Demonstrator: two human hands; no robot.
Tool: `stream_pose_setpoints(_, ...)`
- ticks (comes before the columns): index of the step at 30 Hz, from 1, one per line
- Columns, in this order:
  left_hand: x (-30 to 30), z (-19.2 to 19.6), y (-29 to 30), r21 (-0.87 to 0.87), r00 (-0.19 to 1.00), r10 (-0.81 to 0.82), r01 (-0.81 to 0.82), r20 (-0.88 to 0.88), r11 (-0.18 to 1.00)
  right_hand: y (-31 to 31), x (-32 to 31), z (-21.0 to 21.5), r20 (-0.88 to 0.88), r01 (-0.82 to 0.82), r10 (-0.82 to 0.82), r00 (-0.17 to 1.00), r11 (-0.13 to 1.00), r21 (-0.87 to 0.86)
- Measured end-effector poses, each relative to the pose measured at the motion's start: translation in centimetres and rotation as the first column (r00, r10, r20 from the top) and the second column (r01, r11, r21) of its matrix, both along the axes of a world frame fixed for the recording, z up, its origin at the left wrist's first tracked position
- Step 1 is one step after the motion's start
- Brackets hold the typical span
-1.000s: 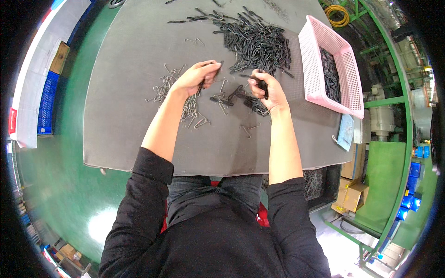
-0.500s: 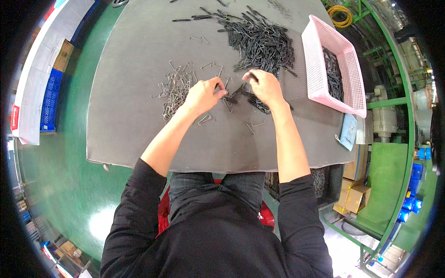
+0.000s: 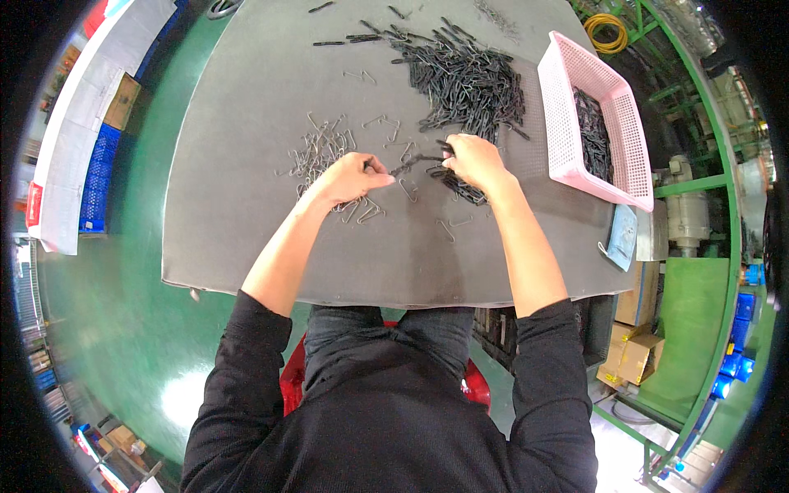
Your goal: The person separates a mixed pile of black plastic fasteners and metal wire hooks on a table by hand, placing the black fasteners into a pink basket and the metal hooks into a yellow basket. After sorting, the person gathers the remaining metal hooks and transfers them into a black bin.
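Note:
My left hand [image 3: 355, 177] is closed in a pinch at the right edge of a pile of bent metal wire hooks [image 3: 316, 148]. My right hand [image 3: 477, 160] is also closed, just in front of a large heap of slim black looped strips [image 3: 468, 82]. Between the fingertips a black looped strip [image 3: 421, 158] spans from one hand to the other; its ends are partly hidden by the fingers. Another dark end pokes out above my right thumb. Beneath the right hand lies a small bunch of black strips [image 3: 464, 189]. Loose wire hooks [image 3: 452, 226] lie nearer to me.
A pink perforated basket [image 3: 559, 156] holding black strips stands on the grey table [image 3: 238, 222] at the right. Beside its near end lies a blue face mask [image 3: 620, 238]. Cardboard boxes [image 3: 633, 353] and a green metal frame [image 3: 699, 179] are beyond the right edge.
My hands have moved slightly apart and a little nearer to me. A black strip now stretches between their fingertips. The whole view has shifted slightly.

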State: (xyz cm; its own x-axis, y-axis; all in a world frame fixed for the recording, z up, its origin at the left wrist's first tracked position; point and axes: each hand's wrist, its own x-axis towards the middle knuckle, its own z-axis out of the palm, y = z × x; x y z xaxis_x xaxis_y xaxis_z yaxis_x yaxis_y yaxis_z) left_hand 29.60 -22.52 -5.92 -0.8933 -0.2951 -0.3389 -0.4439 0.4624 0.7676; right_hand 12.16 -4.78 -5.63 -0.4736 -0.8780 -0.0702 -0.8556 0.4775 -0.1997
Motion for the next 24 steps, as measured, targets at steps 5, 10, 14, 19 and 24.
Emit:
stream_pose_setpoints(5,-1.4,2.6,-0.7,-0.053,1.0,-0.016,0.017,0.021,0.998,3.1,-0.3,5.7,0.267,0.346,-0.345,0.9,0.937,0.046)
stream_pose_setpoints(10,-10.5,7.9,3.8,0.059,0.983,-0.081,0.092,-0.163,0.994,11.1,-5.8,10.9,0.169,0.5,-0.472,0.865,0.796,-0.341)
stream_pose_setpoints(14,-21.8,10.4,11.4,0.237,0.955,-0.179,0.235,-0.235,0.942,15.0,-12.3,13.4,0.166,0.629,-0.607,0.777,0.757,-0.18)
stream_pose_setpoints(19,-31.6,11.0,18.4,0.166,0.891,-0.124,0.215,-0.437,0.962,17.7,-17.5,10.8,-0.218,0.474,-0.578,0.786,0.791,-0.387)
stream_pose_setpoints(24,-23.6,10.5,15.8,-0.287,0.758,-0.438,0.335,-0.484,0.897,16.1,-8.2,10.7,-0.157,0.418,-0.65,0.744,0.635,-0.649)
